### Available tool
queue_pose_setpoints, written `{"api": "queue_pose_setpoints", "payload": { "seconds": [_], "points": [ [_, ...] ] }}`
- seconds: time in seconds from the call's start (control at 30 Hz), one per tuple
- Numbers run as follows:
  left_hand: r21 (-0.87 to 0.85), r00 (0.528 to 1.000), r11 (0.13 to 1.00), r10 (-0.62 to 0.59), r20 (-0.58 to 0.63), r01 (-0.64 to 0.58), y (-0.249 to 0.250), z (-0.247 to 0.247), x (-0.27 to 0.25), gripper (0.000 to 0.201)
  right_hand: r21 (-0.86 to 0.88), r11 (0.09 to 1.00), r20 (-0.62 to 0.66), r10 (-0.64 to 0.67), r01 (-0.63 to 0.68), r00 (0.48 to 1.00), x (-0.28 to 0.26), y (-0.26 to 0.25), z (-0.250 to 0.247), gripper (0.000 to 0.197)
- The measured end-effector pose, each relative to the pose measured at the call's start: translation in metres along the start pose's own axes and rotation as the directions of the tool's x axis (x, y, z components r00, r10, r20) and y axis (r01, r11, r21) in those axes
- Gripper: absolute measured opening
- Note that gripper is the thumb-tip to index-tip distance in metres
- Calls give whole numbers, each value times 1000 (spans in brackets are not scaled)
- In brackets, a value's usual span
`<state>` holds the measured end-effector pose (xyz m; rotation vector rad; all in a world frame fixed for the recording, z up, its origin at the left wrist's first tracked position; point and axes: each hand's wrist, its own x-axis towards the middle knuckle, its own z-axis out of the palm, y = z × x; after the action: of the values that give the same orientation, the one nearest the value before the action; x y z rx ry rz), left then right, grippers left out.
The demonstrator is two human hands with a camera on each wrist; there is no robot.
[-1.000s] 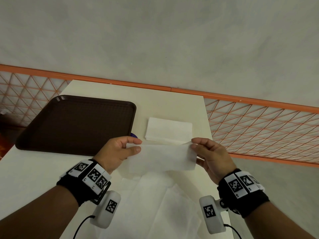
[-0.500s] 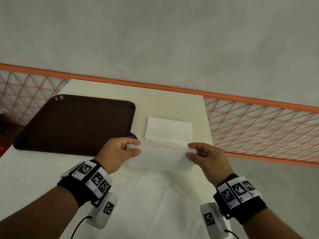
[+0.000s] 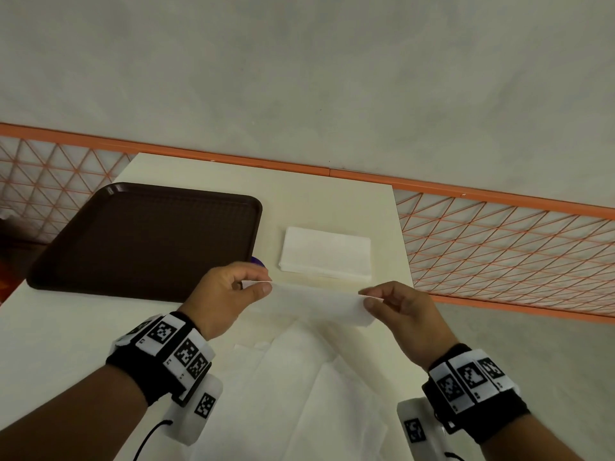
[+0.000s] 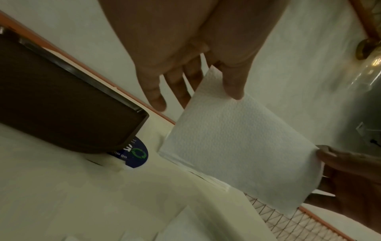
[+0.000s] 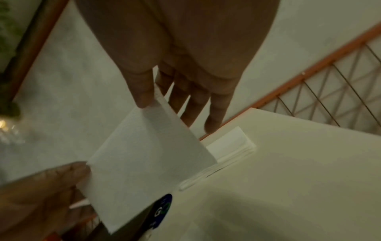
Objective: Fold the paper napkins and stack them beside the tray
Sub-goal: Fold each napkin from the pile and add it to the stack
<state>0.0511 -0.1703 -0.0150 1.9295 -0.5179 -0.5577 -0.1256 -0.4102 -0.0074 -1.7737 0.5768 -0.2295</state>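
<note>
A folded white napkin (image 3: 316, 302) (image 4: 241, 146) (image 5: 144, 163) hangs in the air between my hands, just short of the stack. My left hand (image 3: 233, 294) pinches its left end between thumb and fingers; my right hand (image 3: 396, 304) pinches its right end the same way. A stack of folded napkins (image 3: 326, 252) (image 5: 230, 145) lies on the cream table (image 3: 332, 201), right of the dark brown tray (image 3: 146, 237) (image 4: 62, 104). Unfolded napkins (image 3: 299, 394) lie spread on the table below my wrists.
A blue round sticker (image 4: 134, 153) (image 5: 163, 207) peeks from under the tray's near right corner. An orange lattice railing (image 3: 499, 251) runs behind and to the right of the table; the table's right edge is close to the stack.
Both hands have moved the folded napkin forward and lowered it toward the stack; it now shows flatter and narrower than a second ago.
</note>
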Motion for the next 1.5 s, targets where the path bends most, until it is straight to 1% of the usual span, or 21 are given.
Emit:
{"api": "queue_pose_setpoints", "payload": {
  "seconds": [0.1, 0.3, 0.47, 0.53, 0.57, 0.63, 0.7, 0.73, 0.77, 0.83, 0.87, 0.93, 1.0, 1.07, 1.1, 1.17, 1.2, 1.23, 1.3, 1.4, 1.5],
  "points": [
    [-30, 999, 999, -31, 7, 31, -2, 8, -4, 7, 104, 993, -52, 62, -56, 997, -4, 4, 3, 19],
    [14, 998, 998, -60, -25, 61, -18, 28, -7, 7, -109, 985, -154, 118, -136, 981, -13, 23, 15, 12],
    [343, 993, 937, -98, 63, 71, -48, 48, -14, 8, -375, 892, -66, 246, -253, 967, -17, 61, 26, 12],
    [432, 984, 896, -152, 92, 98, -57, 55, -17, 14, -493, 832, -31, 275, -254, 961, -18, 70, 32, 3],
    [493, 979, 865, -174, 111, 98, -61, 58, -17, 20, -577, 786, -11, 264, -221, 965, -18, 72, 35, 8],
    [646, 977, 763, -166, 133, 42, -61, 63, -17, 36, -737, 670, 40, 177, -91, 983, -17, 76, 40, 32],
    [749, 987, 654, -30, 160, -102, -57, 67, -18, 47, -815, 571, 127, 3, 103, 992, -19, 74, 48, 39],
    [763, 976, 617, 39, 215, -192, -55, 70, -21, 51, -840, 505, 179, -86, 197, 980, -21, 74, 53, 39],
    [769, 953, 574, 68, 297, -281, -53, 73, -24, 58, -848, 457, 237, -124, 267, 964, -26, 76, 60, 40],
    [766, 868, 486, -27, 496, -422, -56, 86, -35, 76, -847, 396, 333, -122, 353, 935, -37, 82, 72, 47],
    [759, 834, 466, -77, 547, -455, -57, 92, -40, 82, -843, 393, 360, -94, 367, 928, -42, 87, 77, 54],
    [776, 817, 430, -136, 560, -461, -68, 95, -46, 80, -853, 363, 398, -13, 375, 917, -50, 98, 80, 63],
    [779, 827, 439, -130, 547, -447, -75, 87, -45, 63, -868, 324, 414, 58, 376, 908, -55, 110, 74, 60],
    [845, 879, 375, -134, 457, -382, -76, 78, -45, 56, -872, 321, 414, 82, 369, 907, -55, 118, 64, 58],
    [857, 882, 377, -172, 438, -352, -76, 74, -44, 59, -875, 323, 406, 89, 359, 909, -55, 121, 58, 59],
    [882, 909, 332, -134, 394, -333, -80, 68, -41, 61, -883, 311, 386, 57, 352, 921, -55, 125, 48, 64],
    [875, 908, 385, -172, 382, -295, -77, 65, -38, 61, -891, 310, 362, 48, 331, 931, -54, 124, 44, 66],
    [875, 896, 385, -205, 393, -295, -70, 64, -38, 57, -902, 310, 329, 45, 300, 943, -53, 121, 41, 64],
    [862, 906, 414, -169, 388, -292, -63, 67, -34, 43, -913, 315, 285, 37, 259, 958, -49, 112, 41, 50],
    [866, 928, 461, -203, 313, -192, -53, 73, -20, 40, -898, 362, 299, 87, 250, 950, -38, 90, 51, 45],
    [879, 898, 462, -327, 293, -118, -45, 75, -5, 42, -881, 427, 309, 192, 204, 932, -23, 76, 57, 42]
  ]
}}
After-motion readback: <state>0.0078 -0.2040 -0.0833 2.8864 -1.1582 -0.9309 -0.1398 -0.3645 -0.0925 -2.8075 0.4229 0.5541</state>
